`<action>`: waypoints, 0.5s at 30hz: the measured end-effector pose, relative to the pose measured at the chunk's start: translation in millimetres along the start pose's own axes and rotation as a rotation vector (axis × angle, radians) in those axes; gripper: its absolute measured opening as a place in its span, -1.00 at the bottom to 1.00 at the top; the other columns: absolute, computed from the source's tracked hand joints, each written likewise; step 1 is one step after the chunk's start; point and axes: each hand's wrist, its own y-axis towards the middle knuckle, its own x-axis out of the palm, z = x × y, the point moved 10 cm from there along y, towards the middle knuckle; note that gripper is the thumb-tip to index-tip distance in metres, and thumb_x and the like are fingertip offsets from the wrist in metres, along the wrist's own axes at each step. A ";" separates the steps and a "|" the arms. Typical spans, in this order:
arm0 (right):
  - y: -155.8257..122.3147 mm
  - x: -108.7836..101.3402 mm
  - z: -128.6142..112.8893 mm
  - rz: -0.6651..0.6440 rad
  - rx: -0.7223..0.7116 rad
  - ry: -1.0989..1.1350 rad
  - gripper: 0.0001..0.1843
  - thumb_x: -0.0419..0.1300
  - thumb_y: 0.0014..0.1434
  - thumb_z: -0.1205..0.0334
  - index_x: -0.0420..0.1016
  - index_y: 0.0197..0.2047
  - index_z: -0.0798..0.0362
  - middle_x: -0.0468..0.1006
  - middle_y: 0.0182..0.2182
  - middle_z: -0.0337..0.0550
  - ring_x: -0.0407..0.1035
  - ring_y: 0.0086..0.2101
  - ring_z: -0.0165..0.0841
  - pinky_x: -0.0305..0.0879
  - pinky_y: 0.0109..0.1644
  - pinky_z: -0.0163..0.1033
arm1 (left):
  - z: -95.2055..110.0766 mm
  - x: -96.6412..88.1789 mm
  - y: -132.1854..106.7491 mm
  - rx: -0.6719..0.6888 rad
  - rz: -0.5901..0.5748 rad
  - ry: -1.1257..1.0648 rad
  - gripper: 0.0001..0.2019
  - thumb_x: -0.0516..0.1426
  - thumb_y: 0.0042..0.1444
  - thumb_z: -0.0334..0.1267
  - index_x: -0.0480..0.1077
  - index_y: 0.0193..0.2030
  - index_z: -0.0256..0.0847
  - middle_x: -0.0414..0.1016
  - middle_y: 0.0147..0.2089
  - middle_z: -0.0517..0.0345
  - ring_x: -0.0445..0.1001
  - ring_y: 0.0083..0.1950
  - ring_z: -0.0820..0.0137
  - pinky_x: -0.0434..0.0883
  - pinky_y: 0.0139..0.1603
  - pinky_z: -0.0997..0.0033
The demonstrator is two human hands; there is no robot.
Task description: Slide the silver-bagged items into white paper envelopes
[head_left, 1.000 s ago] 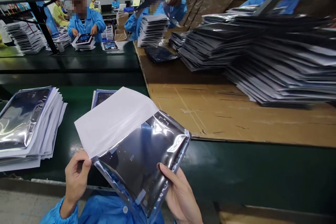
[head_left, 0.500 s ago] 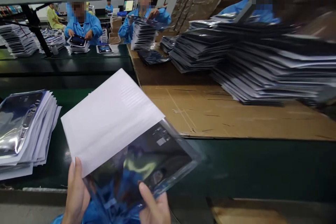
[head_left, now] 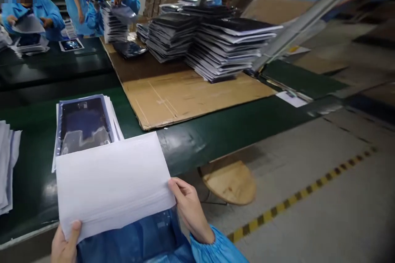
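A white paper sheet is stretched between my two hands, tilted toward me above the table edge. My left hand pinches its lower left corner, thumb on top. My right hand grips its right edge between thumb and fingers. Below the sheet shows a dark glossy panel in a clear plastic sleeve, reflecting blue; the paper covers its upper part. Just beyond lies a small pile topped by a dark sleeved panel, partly hidden by the sheet.
At the left edge stands a paper stack. Tall stacks of sleeved panels rest on a cardboard sheet over the green table. A wooden stool stands right, near striped floor tape. Co-workers in blue handle panels across the table.
The view has swung right. My right hand has gone from the plastic sleeve to the paper's right edge. The sheet now lies more level and covers more of the dark panel.
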 end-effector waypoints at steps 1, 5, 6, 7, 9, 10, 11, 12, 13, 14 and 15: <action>-5.8 -4.1 8.4 0.038 0.004 -0.007 -0.67 0.27 0.02 -0.04 0.62 -0.37 0.08 0.55 -0.52 -0.22 0.31 -0.46 -0.37 0.21 -0.38 -0.31 | -7.7 4.9 -1.8 0.000 -0.018 0.008 -0.23 0.24 -0.42 0.31 0.42 -0.13 -0.24 0.57 -0.16 -0.03 0.42 0.04 -0.02 0.42 0.00 0.13; -32.1 -28.1 53.4 0.133 0.121 0.084 -0.66 0.24 0.05 -0.05 0.61 -0.33 0.08 0.58 -0.48 -0.20 0.34 -0.45 -0.34 0.23 -0.38 -0.29 | -43.6 10.2 -9.5 -0.037 -0.019 -0.031 -0.23 0.13 -0.38 0.44 0.43 -0.23 -0.24 0.56 -0.15 -0.05 0.41 0.07 0.03 0.39 0.03 0.23; -38.2 -34.1 62.7 0.145 0.147 0.107 -0.66 0.25 0.04 -0.05 0.61 -0.32 0.08 0.59 -0.47 -0.19 0.36 -0.45 -0.34 0.24 -0.39 -0.29 | -49.5 10.6 -12.0 -0.044 -0.017 -0.031 -0.24 0.12 -0.37 0.44 0.43 -0.25 -0.24 0.56 -0.16 -0.04 0.41 0.06 0.05 0.38 0.05 0.24; -43.8 -39.1 70.8 0.150 0.171 0.124 -0.66 0.26 0.03 -0.04 0.60 -0.31 0.08 0.60 -0.47 -0.18 0.36 -0.46 -0.34 0.24 -0.40 -0.29 | -53.0 12.1 -14.7 -0.049 -0.027 -0.029 -0.25 0.12 -0.35 0.43 0.42 -0.25 -0.25 0.57 -0.17 -0.03 0.43 0.04 0.07 0.38 0.05 0.25; -53.1 -45.9 82.7 0.144 0.213 0.136 -0.66 0.28 0.02 -0.03 0.60 -0.29 0.07 0.61 -0.47 -0.18 0.36 -0.49 -0.35 0.24 -0.43 -0.29 | -54.1 16.2 -20.2 -0.059 -0.055 -0.020 -0.27 0.15 -0.35 0.41 0.43 -0.25 -0.26 0.57 -0.21 -0.01 0.47 -0.03 0.10 0.40 -0.01 0.27; -56.7 -47.6 86.8 0.131 0.230 0.133 -0.66 0.29 0.01 -0.02 0.60 -0.27 0.07 0.61 -0.47 -0.17 0.37 -0.50 -0.35 0.25 -0.43 -0.28 | -52.8 18.3 -22.8 -0.065 -0.069 -0.021 -0.26 0.15 -0.36 0.41 0.43 -0.26 -0.26 0.58 -0.24 0.01 0.48 -0.08 0.11 0.43 -0.05 0.28; -59.8 -48.3 90.0 0.113 0.245 0.128 -0.66 0.29 0.01 -0.01 0.60 -0.26 0.08 0.61 -0.47 -0.16 0.38 -0.50 -0.34 0.27 -0.41 -0.27 | -51.3 18.7 -25.1 -0.072 -0.068 -0.022 -0.26 0.15 -0.38 0.42 0.44 -0.29 -0.26 0.58 -0.28 0.02 0.50 -0.12 0.11 0.45 -0.11 0.28; -62.2 -48.3 92.4 0.093 0.257 0.121 -0.66 0.29 0.01 -0.01 0.60 -0.26 0.09 0.62 -0.46 -0.15 0.40 -0.48 -0.33 0.30 -0.37 -0.25 | -50.3 18.4 -27.3 -0.081 -0.061 -0.020 -0.26 0.15 -0.40 0.43 0.44 -0.32 -0.26 0.58 -0.33 0.03 0.51 -0.16 0.11 0.46 -0.16 0.28; -63.9 -48.1 94.3 0.071 0.267 0.111 -0.66 0.29 0.02 -0.01 0.60 -0.26 0.09 0.62 -0.45 -0.13 0.42 -0.46 -0.31 0.32 -0.33 -0.23 | -49.8 17.8 -29.3 -0.086 -0.054 -0.018 -0.27 0.15 -0.42 0.43 0.45 -0.35 -0.25 0.57 -0.38 0.05 0.51 -0.19 0.11 0.47 -0.20 0.28; -65.1 -47.8 96.0 0.050 0.277 0.097 -0.65 0.29 0.02 -0.01 0.60 -0.25 0.10 0.63 -0.44 -0.12 0.44 -0.43 -0.29 0.34 -0.30 -0.22 | -50.2 17.7 -31.4 -0.087 -0.050 -0.017 -0.29 0.16 -0.42 0.42 0.46 -0.38 -0.24 0.56 -0.42 0.07 0.51 -0.21 0.11 0.47 -0.22 0.27; -65.8 -47.9 97.3 0.032 0.286 0.082 -0.65 0.29 0.02 -0.01 0.60 -0.25 0.10 0.63 -0.42 -0.11 0.46 -0.41 -0.28 0.34 -0.28 -0.22 | -51.7 17.9 -33.5 -0.087 -0.051 -0.021 -0.31 0.16 -0.41 0.42 0.46 -0.40 -0.23 0.56 -0.45 0.08 0.51 -0.22 0.11 0.48 -0.23 0.26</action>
